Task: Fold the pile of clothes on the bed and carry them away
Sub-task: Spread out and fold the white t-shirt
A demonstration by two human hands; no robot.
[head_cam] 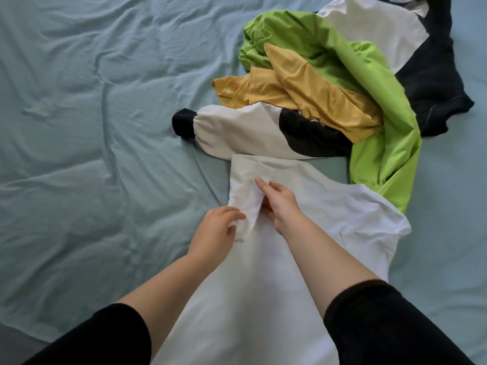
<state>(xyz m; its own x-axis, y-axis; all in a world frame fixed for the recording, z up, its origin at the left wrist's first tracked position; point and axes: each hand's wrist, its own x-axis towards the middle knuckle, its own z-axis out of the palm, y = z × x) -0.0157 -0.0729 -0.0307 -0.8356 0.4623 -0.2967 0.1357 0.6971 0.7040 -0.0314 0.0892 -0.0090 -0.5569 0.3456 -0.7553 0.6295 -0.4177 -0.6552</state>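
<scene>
white shirt (263, 272) lies near, unfolded; left hand (216, 230) and right hand (280, 206) both pinch its far-left sleeve. green-yellow-dark pile (329, 83) sits far right, looks untouched. nothing folded or carried off the bed (79, 127) yet.

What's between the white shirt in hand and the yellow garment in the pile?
In the head view, a white-and-black sleeve with a black cuff lies between the white shirt and yellow garment.
</scene>
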